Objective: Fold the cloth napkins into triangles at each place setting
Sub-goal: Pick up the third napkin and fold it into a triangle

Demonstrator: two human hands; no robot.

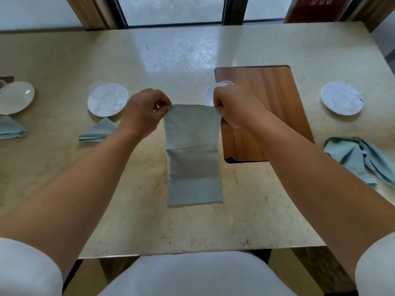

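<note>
A pale blue cloth napkin (193,154) hangs as a long strip over the middle of the beige table (149,221), its lower end lying on the tabletop. My left hand (145,112) pinches its top left corner. My right hand (235,105) pinches the top right corner. Both hold the top edge stretched level above the table. A folded triangle napkin (97,131) lies below the left plate (108,99). Another folded napkin (10,128) is at the far left. A crumpled napkin (359,159) lies at the right.
A white plate (210,95) with a glass sits partly behind my right hand, on a wooden inset board (273,107). Another plate (342,98) stands at the right and a bowl (15,97) at the far left. A window runs behind the table's far edge.
</note>
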